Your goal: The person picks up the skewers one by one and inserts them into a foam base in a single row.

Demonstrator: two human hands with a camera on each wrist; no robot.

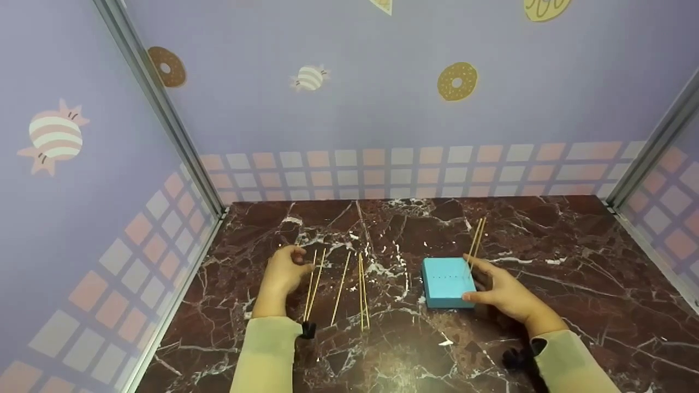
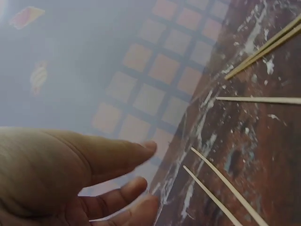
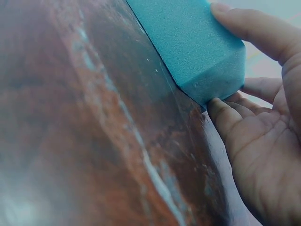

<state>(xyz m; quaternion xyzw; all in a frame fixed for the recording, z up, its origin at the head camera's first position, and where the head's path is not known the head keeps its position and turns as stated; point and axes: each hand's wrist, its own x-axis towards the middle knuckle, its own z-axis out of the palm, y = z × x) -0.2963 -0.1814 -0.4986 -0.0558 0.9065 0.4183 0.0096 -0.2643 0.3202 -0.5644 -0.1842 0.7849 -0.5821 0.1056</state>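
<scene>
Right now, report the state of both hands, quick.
Left hand: open, holding nothing, beside thin sticks.
Right hand: closed on the blue block, gripping its right side.

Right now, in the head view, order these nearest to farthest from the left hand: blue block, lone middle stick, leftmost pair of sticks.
1. Leftmost pair of sticks, right of the left hand.
2. Lone middle stick, right of that pair.
3. Blue block, farther right, held by the right hand.
</scene>
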